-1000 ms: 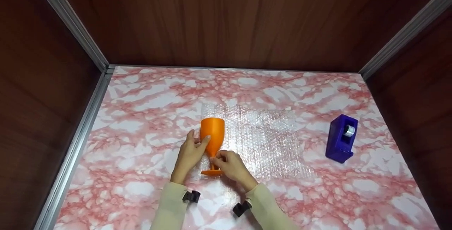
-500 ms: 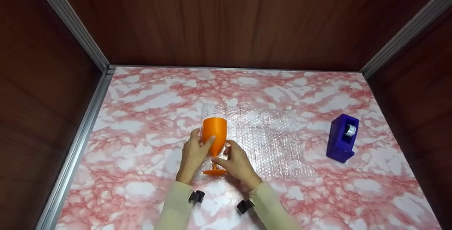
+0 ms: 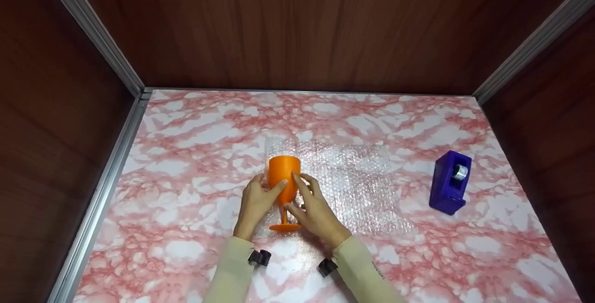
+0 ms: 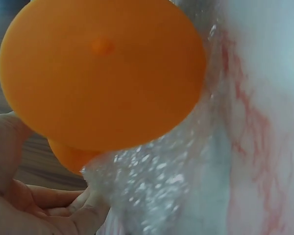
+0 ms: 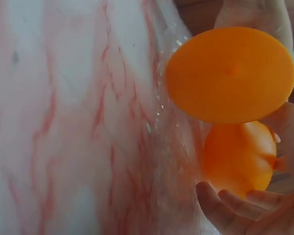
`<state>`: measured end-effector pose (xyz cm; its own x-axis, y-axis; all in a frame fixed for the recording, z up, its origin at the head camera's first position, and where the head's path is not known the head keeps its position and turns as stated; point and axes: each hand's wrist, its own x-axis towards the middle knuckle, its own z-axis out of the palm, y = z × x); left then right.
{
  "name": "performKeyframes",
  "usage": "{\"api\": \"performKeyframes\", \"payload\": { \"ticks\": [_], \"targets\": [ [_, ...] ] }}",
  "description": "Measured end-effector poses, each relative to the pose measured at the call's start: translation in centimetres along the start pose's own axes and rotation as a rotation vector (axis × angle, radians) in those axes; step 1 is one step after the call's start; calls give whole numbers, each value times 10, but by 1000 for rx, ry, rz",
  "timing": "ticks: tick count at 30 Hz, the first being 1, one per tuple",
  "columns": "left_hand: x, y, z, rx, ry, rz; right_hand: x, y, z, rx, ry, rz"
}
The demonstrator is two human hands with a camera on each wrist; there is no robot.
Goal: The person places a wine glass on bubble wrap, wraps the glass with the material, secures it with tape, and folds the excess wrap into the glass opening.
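Observation:
An orange goblet (image 3: 284,170) lies on a sheet of bubble wrap (image 3: 346,182), its mouth pointing away from me and its round foot nearer. My left hand (image 3: 256,203) holds the bowl from the left, thumb on top. In the left wrist view, the edge of the bubble wrap rises beside that hand's fingers (image 4: 90,210); whether they grip it I cannot tell. My right hand (image 3: 318,212) holds the goblet from the right, a fingertip on the bowl and the thumb by the top of the stem. The right wrist view has the foot covering part of the bowl.
A purple tape dispenser (image 3: 448,184) with a roll of tape stands at the right. The red-and-white marbled table (image 3: 195,131) is enclosed by dark wood-look panels (image 3: 297,29) with metal edge rails.
The goblet has shifted slightly right with my left hand. My right hand has moved its fingers from the stem up onto the bowl, its thumb staying near the stem.

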<state>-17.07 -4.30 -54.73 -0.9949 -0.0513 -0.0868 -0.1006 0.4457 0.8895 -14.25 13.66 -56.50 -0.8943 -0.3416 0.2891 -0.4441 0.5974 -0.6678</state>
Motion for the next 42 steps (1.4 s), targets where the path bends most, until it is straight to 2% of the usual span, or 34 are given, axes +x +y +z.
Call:
{"api": "performKeyframes", "payload": {
  "ticks": [4,8,19,23,29,31,34,38,42],
  "targets": [
    [1,-1,2,-29,-10,-10,2,0,-3,-86,12,-36],
    [0,-1,3,-52,-16,-11,2,1,-5,-101,-3,-29],
    [1,5,7,60,28,42,0,4,-13,-62,-59,24],
    [1,8,8,66,37,70,1,4,-15,-52,-54,31],
    [-1,9,4,82,15,84,-1,6,-11,61,-46,27],
    [0,8,1,59,-9,110,-1,7,-10,78,-27,15],
    [3,2,-3,-42,-52,148,0,8,-11,75,-2,2],
    [6,-6,-7,-179,-95,143,0,9,-14,75,11,-5],
    [8,-10,-5,-257,-87,133,0,9,-14,73,45,-33]
  ]
}}
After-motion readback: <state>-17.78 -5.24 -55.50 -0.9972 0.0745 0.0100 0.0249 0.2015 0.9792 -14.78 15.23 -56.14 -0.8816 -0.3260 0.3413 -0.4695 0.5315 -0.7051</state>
